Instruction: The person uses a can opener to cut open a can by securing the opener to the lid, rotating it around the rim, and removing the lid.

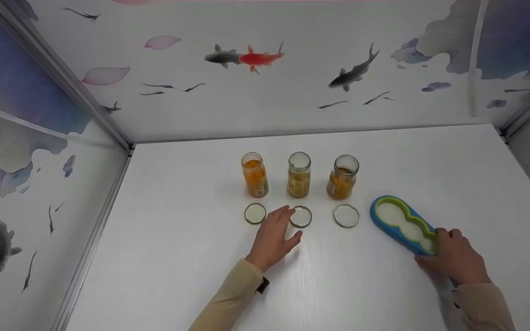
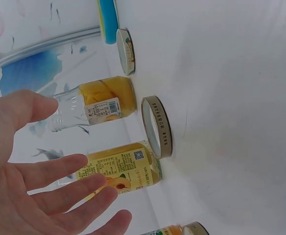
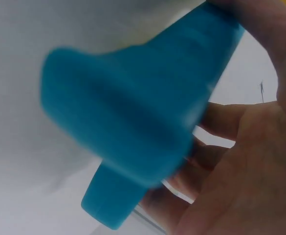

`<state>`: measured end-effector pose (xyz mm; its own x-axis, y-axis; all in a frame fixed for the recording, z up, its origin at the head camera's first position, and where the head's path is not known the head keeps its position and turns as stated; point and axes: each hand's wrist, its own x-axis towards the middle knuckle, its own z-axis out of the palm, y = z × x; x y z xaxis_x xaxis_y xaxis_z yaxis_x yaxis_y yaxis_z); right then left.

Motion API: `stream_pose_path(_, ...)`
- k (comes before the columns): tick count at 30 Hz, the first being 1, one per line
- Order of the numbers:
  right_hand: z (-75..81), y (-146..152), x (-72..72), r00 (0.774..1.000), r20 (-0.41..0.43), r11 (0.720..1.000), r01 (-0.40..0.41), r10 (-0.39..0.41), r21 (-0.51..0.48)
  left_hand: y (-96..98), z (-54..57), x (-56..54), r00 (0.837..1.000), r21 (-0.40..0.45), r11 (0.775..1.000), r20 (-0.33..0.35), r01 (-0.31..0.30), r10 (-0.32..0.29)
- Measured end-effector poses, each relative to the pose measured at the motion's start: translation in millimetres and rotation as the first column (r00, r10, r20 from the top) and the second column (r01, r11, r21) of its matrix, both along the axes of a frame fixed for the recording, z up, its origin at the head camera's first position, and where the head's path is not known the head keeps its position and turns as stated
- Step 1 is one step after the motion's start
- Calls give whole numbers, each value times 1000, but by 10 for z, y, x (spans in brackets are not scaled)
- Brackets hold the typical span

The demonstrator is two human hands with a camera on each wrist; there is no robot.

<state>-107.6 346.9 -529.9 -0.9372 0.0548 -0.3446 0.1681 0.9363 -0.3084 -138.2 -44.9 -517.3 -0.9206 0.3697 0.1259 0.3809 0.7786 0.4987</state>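
My right hand [image 1: 460,257] grips the near end of a blue and green jar opener [image 1: 394,235], thumb on one side and fingers on the other. Close up in the right wrist view, its blue body [image 3: 118,112] is blurred. My left hand [image 1: 272,236] hovers beside the middle lid [image 1: 302,217] with fingers loosely extended, holding nothing. To either side lie the left lid [image 1: 255,213] and the right lid [image 1: 346,216]. Behind them stand three lidless glass jars: one with orange contents [image 1: 256,179], a middle one [image 1: 298,184] with yellow contents, and a right one [image 1: 341,186] with amber contents.
All this is on a white table [image 1: 177,257]. A printed back wall [image 1: 292,105] and a left side panel [image 1: 30,184] bound the table, with metal edging at the corners. The jars stand upright in a row, each with a lid in front.
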Motion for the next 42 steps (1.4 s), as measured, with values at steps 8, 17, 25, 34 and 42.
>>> stream_pose_path(8, -30, 26, 5, 1000, 3, 1000, -5, 5, -9, 1, 26, -2, 1000, 16, 1000, -18, 0, 0)
stream_pose_path(17, -53, 24, 0, 1000, -10, 1000, -4, 4, -11, -19, 8, -11, 1000, 53, 999, -12, 14, -13)
stream_pose_path(25, -61, 23, -3, 999, -25, 1000, -21, 21, -14, -73, 10, -43, 1000, 87, 996, -26, 13, -11)
stream_pose_path(34, -8, -90, -17, 988, -127, 996, -82, 84, 22, -134, 19, -82, 999, 45, 999, -36, -21, 22)
stream_pose_path(42, 15, -307, -45, 951, -290, 993, -118, 109, -15, -169, -46, -132, 998, -72, 996, -24, -57, 56)
